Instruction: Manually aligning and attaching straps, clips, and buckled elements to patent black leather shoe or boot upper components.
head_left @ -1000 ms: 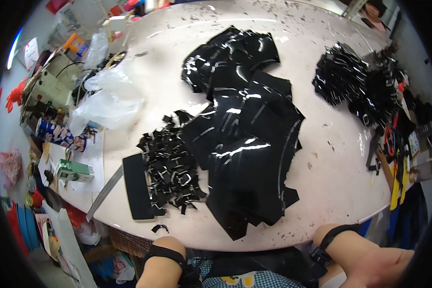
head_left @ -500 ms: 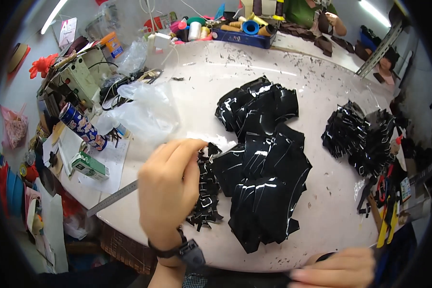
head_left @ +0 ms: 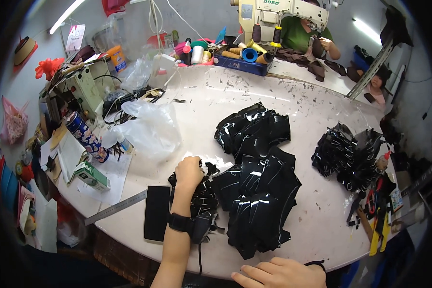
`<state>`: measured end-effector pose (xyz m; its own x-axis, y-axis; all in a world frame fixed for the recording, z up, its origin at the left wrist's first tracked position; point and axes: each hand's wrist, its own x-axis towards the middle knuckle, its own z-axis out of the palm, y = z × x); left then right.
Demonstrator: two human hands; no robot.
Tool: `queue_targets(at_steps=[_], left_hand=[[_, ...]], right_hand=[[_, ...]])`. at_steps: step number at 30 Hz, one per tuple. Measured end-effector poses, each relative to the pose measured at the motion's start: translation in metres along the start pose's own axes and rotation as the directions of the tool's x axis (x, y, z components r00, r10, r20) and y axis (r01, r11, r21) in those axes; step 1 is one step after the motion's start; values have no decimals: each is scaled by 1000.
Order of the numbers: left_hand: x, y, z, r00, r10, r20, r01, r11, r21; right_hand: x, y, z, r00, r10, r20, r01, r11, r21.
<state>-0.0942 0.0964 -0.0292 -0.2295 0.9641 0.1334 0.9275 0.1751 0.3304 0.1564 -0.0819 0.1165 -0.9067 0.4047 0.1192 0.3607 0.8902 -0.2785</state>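
My left hand (head_left: 189, 173) reaches down onto a narrow pile of small black glossy pieces (head_left: 204, 199) at the middle left. Its fingers curl into the far end of the pile, and whatever they grip is hidden beneath the hand. A black-strapped device on that wrist covers the near end. Beside the forearm a black phone (head_left: 157, 213) lies flat. My right hand (head_left: 281, 274) rests at the table's near edge, fingers apart and holding nothing. Just beyond it are overlapping stacks of larger black glossy cut pieces (head_left: 259, 216), running toward the far side.
Another bunch of black glossy strips (head_left: 345, 156) lies at the right, near yellow-handled scissors (head_left: 379, 235). A clear plastic bag (head_left: 149, 129), steel ruler (head_left: 115, 207) and green box (head_left: 92, 176) are at the left. Beyond a blue tray of thread spools (head_left: 242, 65), a person works at a sewing machine (head_left: 285, 12).
My left hand has lowered onto the small-piece pile, uncovering the phone. The right hand has come left onto the table edge, fingers spreading. The view has tilted up, showing the sewing machine.
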Motion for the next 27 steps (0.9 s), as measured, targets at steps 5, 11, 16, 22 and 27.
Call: queue_targets(at_steps=[5,11,16,22,27], left_hand=[[-11,24,-40,967,138,-213,-196,939,-283],[-55,56,-98,933,359,3,-116,309,-944],[-79,82,-120,891,453,10,-91,200,-976],[-99,92,-120,862,498,-90,-135,55,-989],[-112,104,-124,809,562,-175,-346,214,-914]], right_hand=[[3,1,-7,997,-22,-72,24,999,34],[16,19,-10,927,78,-368,-13,985,174],[7,28,-18,739,361,-569,-207,925,317],[14,43,-11,620,472,-627,-246,876,416],[17,45,-6,639,412,-649,-212,906,367]])
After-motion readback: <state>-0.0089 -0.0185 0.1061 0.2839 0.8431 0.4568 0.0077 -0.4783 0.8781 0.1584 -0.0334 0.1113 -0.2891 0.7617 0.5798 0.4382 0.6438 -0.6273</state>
